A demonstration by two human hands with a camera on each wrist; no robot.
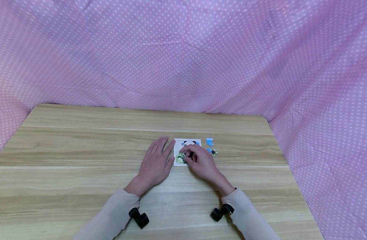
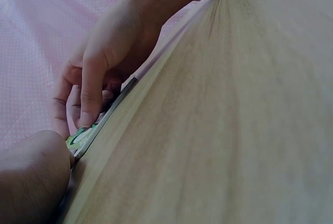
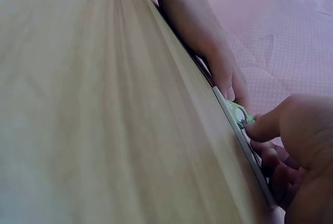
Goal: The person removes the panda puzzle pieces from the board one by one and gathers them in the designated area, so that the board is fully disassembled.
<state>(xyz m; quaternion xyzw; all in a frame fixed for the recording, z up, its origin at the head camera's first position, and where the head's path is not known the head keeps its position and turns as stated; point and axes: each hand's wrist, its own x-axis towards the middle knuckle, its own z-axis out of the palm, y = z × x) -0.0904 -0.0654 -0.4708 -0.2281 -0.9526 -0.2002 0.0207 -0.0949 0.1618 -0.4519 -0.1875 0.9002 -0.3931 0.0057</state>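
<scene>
A small white-framed panda jigsaw puzzle board (image 1: 187,140) lies on the wooden table. My left hand (image 1: 156,163) rests flat at the board's left side, fingers spread, with its thumb and index finger at the edge. Over the board, my right hand (image 1: 201,162) pinches a green-and-white puzzle piece (image 3: 240,115) at the lower left, its fingers curled. The piece sits at or just above the board; the hand covers much of the lower right part. The same green piece (image 2: 79,137) shows under the right fingertips in the left wrist view.
Two loose puzzle pieces lie right of the board: a mostly blue one (image 1: 209,141) and a blue, black and green one (image 1: 212,152) nearer me. The wooden table (image 1: 81,146) ends at a pink dotted cloth (image 1: 159,66) behind and at the right.
</scene>
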